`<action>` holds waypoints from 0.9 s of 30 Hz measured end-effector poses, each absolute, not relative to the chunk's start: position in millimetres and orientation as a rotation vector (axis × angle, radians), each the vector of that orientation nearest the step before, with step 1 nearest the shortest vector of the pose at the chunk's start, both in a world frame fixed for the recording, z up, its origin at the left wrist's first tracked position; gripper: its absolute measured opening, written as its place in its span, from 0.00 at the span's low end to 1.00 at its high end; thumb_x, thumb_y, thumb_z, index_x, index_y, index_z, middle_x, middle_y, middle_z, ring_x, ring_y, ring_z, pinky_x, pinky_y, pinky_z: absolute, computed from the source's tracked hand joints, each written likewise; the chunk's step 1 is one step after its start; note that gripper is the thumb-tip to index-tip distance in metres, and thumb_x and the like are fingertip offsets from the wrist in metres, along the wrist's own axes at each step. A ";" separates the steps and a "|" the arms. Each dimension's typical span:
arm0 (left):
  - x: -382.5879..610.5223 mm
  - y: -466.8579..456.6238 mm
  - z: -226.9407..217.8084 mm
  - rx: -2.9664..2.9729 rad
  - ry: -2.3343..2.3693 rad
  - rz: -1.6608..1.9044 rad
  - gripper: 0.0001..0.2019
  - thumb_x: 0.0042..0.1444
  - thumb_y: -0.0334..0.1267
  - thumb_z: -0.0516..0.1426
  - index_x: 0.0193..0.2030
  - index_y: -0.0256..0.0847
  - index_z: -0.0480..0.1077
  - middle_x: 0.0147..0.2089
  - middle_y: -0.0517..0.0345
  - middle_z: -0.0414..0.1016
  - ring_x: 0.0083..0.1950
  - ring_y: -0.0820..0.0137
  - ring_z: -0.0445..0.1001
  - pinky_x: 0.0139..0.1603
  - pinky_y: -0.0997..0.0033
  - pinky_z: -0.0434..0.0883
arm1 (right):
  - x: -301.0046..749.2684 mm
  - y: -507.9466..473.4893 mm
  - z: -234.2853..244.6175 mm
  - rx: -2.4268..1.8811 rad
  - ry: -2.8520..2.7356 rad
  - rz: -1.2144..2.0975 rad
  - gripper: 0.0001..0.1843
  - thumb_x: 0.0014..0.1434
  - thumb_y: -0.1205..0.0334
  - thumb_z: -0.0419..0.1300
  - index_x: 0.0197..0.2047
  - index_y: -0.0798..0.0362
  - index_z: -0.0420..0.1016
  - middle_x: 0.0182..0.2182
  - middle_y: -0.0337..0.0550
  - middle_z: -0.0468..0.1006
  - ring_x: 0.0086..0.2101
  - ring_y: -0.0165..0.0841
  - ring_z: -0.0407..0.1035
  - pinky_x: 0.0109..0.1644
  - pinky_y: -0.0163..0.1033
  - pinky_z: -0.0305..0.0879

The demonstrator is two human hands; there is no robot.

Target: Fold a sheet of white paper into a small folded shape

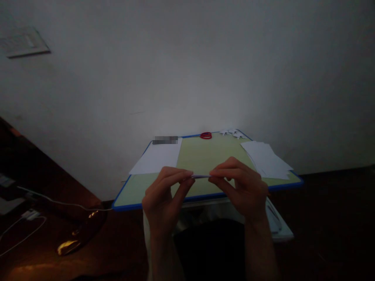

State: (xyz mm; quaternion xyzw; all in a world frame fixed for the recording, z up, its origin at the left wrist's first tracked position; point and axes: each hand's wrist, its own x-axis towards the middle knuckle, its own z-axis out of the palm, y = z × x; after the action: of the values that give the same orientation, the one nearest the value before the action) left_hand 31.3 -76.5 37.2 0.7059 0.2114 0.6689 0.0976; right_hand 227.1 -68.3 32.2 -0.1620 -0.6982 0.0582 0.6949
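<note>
Between my two hands a small piece of white paper (201,176) is held nearly edge-on, so its shape is hard to make out. My left hand (165,191) pinches its left end between thumb and fingers. At the other end, my right hand (241,187) grips it the same way. Both hands are raised over the near edge of a pale green table (202,156) with a blue rim. Scissors with red handles (206,135) lie at the table's far edge.
White sheets of paper (265,158) lie spread at the right, with another white sheet (159,158) at the left. Several white paper cutouts (233,133) sit in the far right corner. A wall (187,78) stands behind the table. White cables (64,202) hang at the left.
</note>
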 end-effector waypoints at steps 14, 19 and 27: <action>30.0 -79.4 42.6 2.127 0.533 1.993 0.18 0.60 0.18 0.67 0.49 0.45 0.83 0.45 0.58 0.85 0.44 0.68 0.81 0.42 0.64 0.76 | 227.0 -73.1 37.5 -0.378 -1.639 0.043 0.14 0.65 0.78 0.71 0.48 0.51 0.84 0.37 0.40 0.82 0.38 0.32 0.74 0.40 0.41 0.71; 27.9 -81.5 42.5 2.098 0.507 1.954 0.17 0.60 0.17 0.67 0.49 0.43 0.83 0.45 0.58 0.84 0.44 0.69 0.80 0.42 0.65 0.76 | 226.7 -74.2 39.6 -0.385 -1.649 0.045 0.13 0.65 0.78 0.70 0.48 0.51 0.83 0.37 0.41 0.83 0.39 0.33 0.73 0.41 0.42 0.71; 28.7 -81.9 42.3 2.202 0.548 1.851 0.15 0.61 0.18 0.66 0.46 0.43 0.82 0.43 0.57 0.84 0.43 0.67 0.79 0.43 0.62 0.74 | 220.8 -77.2 44.2 -0.397 -1.690 0.044 0.08 0.65 0.74 0.71 0.45 0.54 0.83 0.36 0.43 0.83 0.39 0.35 0.73 0.44 0.46 0.70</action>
State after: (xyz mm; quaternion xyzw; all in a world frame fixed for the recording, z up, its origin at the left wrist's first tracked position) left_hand 28.7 -81.9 42.3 0.7477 0.1860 0.6284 0.1065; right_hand 220.8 -77.2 44.2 -0.1745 -0.7426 0.0194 0.6463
